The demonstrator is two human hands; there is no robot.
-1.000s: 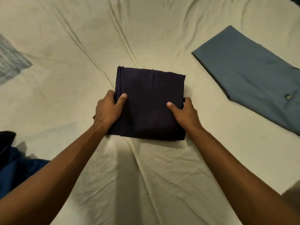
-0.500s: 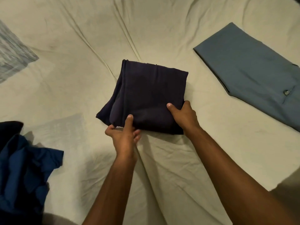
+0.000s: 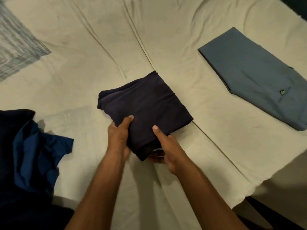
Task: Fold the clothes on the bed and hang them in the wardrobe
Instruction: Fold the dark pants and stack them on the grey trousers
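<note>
A dark navy folded garment (image 3: 146, 107) is held just above the cream bed sheet (image 3: 99, 55), turned at an angle. My left hand (image 3: 118, 138) grips its near left edge, thumb on top and fingers underneath. My right hand (image 3: 166, 146) grips the near right corner, thumb on top, fingers curled under the fold. Folded grey-blue trousers (image 3: 259, 80) lie flat at the right. A crumpled blue garment (image 3: 36, 153) lies at the left beside a darker cloth (image 3: 15, 123).
A grey-and-white patterned cloth (image 3: 15, 47) lies at the far left. The bed's near right edge (image 3: 249, 188) drops to a dark floor. Deep creases run across the sheet.
Both hands have shifted from the garment's sides to its near edge, lifted it and turned it. The view has swung, showing more of the blue clothes at the left.
</note>
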